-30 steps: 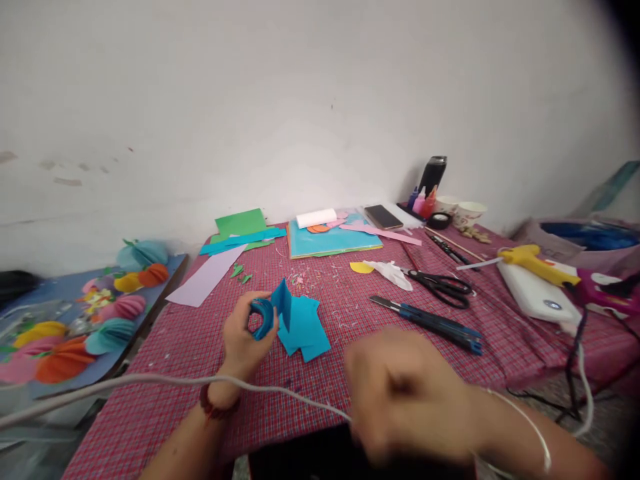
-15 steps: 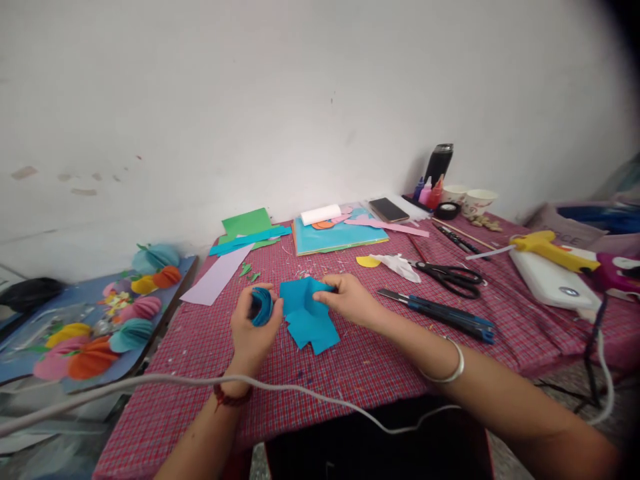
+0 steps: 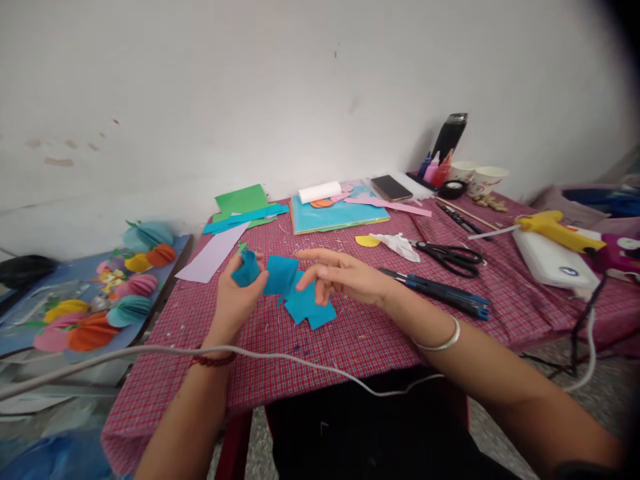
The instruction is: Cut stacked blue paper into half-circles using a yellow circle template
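My left hand [image 3: 234, 298] is closed around a small bundle of curled blue paper pieces [image 3: 246, 269], fingers behind it and thumb in front. Just right of it, a notched, creased sheet of blue paper [image 3: 281, 275] lies on the checked tablecloth [image 3: 265, 360]. Over that sheet's right part hovers my right hand [image 3: 343, 275], fingers apart and nothing visible in them. Whether its fingertips touch the paper I cannot tell. Behind the left hand are green paper [image 3: 243, 199], blue strips [image 3: 245, 217] and a lilac sheet [image 3: 215, 253].
To the right lie a utility knife [image 3: 447, 295], black scissors [image 3: 453, 259] and a yellow-and-purple glue gun [image 3: 560, 230] on a white box [image 3: 543, 263]. A white cable [image 3: 310, 363] crosses in front. Paper fruit shapes [image 3: 97, 327] lie on a blue board at left.
My right hand has let go of the blue sheet and its fingers have spread. My left hand has turned the curled bundle. The camera view has tilted slightly down.
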`<state>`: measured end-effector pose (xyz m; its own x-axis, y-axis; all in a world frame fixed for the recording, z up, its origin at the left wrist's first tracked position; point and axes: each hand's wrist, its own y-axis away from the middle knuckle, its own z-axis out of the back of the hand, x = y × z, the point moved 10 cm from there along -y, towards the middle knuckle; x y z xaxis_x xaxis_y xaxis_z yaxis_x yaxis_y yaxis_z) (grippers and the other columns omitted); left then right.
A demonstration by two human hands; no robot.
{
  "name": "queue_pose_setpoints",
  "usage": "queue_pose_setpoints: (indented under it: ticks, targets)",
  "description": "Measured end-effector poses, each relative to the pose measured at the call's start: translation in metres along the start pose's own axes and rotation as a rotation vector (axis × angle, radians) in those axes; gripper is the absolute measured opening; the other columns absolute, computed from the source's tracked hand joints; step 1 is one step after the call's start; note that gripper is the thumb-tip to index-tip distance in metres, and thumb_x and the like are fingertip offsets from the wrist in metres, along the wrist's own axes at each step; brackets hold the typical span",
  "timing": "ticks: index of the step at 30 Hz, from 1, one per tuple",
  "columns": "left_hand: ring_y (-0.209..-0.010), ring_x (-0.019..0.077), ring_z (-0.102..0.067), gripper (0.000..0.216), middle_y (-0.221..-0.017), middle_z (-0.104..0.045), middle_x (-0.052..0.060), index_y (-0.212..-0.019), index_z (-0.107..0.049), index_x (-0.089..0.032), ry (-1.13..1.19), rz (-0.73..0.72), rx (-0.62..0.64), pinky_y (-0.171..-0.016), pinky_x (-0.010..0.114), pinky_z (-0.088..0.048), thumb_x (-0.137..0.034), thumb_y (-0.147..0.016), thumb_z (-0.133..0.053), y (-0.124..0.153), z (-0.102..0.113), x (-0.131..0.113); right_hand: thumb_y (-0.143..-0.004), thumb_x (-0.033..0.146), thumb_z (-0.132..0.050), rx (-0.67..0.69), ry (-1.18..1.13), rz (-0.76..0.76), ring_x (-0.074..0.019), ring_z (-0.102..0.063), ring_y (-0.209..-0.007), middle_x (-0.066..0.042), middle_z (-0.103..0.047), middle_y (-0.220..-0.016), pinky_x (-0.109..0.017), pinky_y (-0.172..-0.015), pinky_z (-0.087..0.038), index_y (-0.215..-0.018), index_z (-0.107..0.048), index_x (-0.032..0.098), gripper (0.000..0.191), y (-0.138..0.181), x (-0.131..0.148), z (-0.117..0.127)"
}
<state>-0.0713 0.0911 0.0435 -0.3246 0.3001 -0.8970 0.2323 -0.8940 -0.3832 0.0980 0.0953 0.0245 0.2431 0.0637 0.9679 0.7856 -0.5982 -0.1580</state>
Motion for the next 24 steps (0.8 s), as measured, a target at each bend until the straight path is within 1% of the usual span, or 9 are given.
queue_pose_setpoints:
  ticks: [2, 5, 8, 10, 14, 17, 20, 22, 24]
  targets:
    - [-0.061, 0.0110, -0.056, 0.032, -0.074, -0.060, -0.002, -0.094, -0.060, -0.019, 0.136, 0.093, 0.057, -0.058, 0.023, -0.045, -0.023, -0.065, -0.072, -0.002, -0.004, 0.013, -0.082, 0.031, -0.056, 0.001, 0.060, 0.019, -0.0091, -0.059, -0.063, -0.006, -0.063, -0.102, -0.024, -0.058, -0.049, -0.128, -0.040, 0.022, 0.050, -0.002, -0.003, 0.003]
    - [-0.063, 0.0128, -0.058, 0.034, -0.075, -0.063, -0.001, -0.092, -0.060, -0.019, 0.293, 0.210, 0.150, -0.058, 0.025, -0.047, -0.023, -0.061, -0.075, 0.001, -0.018, 0.024, -0.077, 0.025, -0.061, -0.211, 0.360, 0.075, -0.0089, -0.053, -0.064, -0.004, -0.059, -0.097, -0.025, -0.059, -0.047, -0.124, -0.045, 0.019, 0.050, -0.005, -0.003, 0.023]
    - [-0.065, 0.0140, -0.060, 0.035, -0.076, -0.064, 0.001, -0.091, -0.061, -0.018, 0.376, 0.295, 0.216, -0.060, 0.026, -0.048, -0.023, -0.060, -0.075, 0.006, -0.030, 0.027, -0.069, 0.022, -0.069, -0.371, 0.648, 0.168, -0.0103, -0.052, -0.072, -0.007, -0.054, -0.110, -0.027, -0.065, -0.046, -0.125, -0.047, 0.018, 0.060, -0.005, 0.008, 0.029]
    - [-0.065, 0.0137, -0.059, 0.034, -0.076, -0.064, 0.001, -0.090, -0.061, -0.018, 0.396, 0.335, 0.254, -0.059, 0.025, -0.048, -0.022, -0.059, -0.075, 0.009, -0.036, 0.027, -0.069, 0.020, -0.069, -0.333, 0.659, 0.160, -0.0108, -0.053, -0.074, -0.007, -0.055, -0.110, -0.026, -0.065, -0.045, -0.124, -0.047, 0.018, 0.059, -0.010, 0.005, 0.023]
    - [-0.056, 0.0104, -0.055, 0.030, -0.067, -0.059, -0.002, -0.089, -0.060, -0.017, 0.384, 0.321, 0.236, -0.054, 0.023, -0.044, -0.022, -0.062, -0.073, 0.007, -0.036, 0.025, -0.079, 0.013, -0.056, -0.297, 0.557, 0.037, -0.0125, -0.057, -0.078, -0.004, -0.062, -0.095, -0.025, -0.068, -0.045, -0.114, -0.050, 0.015, 0.036, -0.019, -0.014, 0.027]
    - [-0.052, 0.0087, -0.051, 0.030, -0.066, -0.055, -0.004, -0.090, -0.058, -0.017, 0.333, 0.289, 0.160, -0.052, 0.023, -0.041, -0.022, -0.062, -0.071, 0.001, -0.026, 0.027, -0.078, 0.015, -0.058, -0.318, 0.798, -0.047, -0.0152, -0.057, -0.080, -0.006, -0.063, -0.094, -0.027, -0.070, -0.043, -0.116, -0.051, 0.013, 0.039, -0.018, -0.020, 0.036]
    - [-0.053, 0.0096, -0.051, 0.028, -0.066, -0.056, -0.004, -0.088, -0.058, -0.017, 0.165, 0.265, 0.192, -0.054, 0.024, -0.041, -0.021, -0.062, -0.068, 0.000, -0.025, 0.030, -0.080, 0.022, -0.058, -0.335, 1.142, -0.028, -0.0171, -0.056, -0.082, -0.009, -0.063, -0.095, -0.028, -0.071, -0.039, -0.108, -0.058, 0.013, 0.030, -0.007, -0.005, 0.043]
    - [-0.059, 0.0117, -0.053, 0.021, -0.068, -0.058, -0.002, -0.081, -0.058, -0.016, -0.010, 0.211, 0.221, -0.059, 0.026, -0.043, -0.019, -0.062, -0.065, -0.002, -0.026, 0.030, -0.083, 0.022, -0.051, -0.258, 1.255, -0.033, -0.0154, -0.056, -0.075, -0.007, -0.065, -0.086, -0.026, -0.067, -0.037, -0.091, -0.063, 0.014, 0.017, 0.002, 0.002, 0.043]
    - [-0.068, 0.0147, -0.056, 0.017, -0.074, -0.062, 0.000, -0.077, -0.058, -0.016, -0.186, 0.148, 0.227, -0.067, 0.029, -0.044, -0.016, -0.061, -0.061, -0.004, -0.026, 0.030, -0.083, 0.018, -0.047, -0.097, 1.316, -0.087, -0.0136, -0.055, -0.066, -0.004, -0.065, -0.075, -0.025, -0.063, -0.035, -0.078, -0.064, 0.015, 0.018, 0.013, -0.003, 0.038]
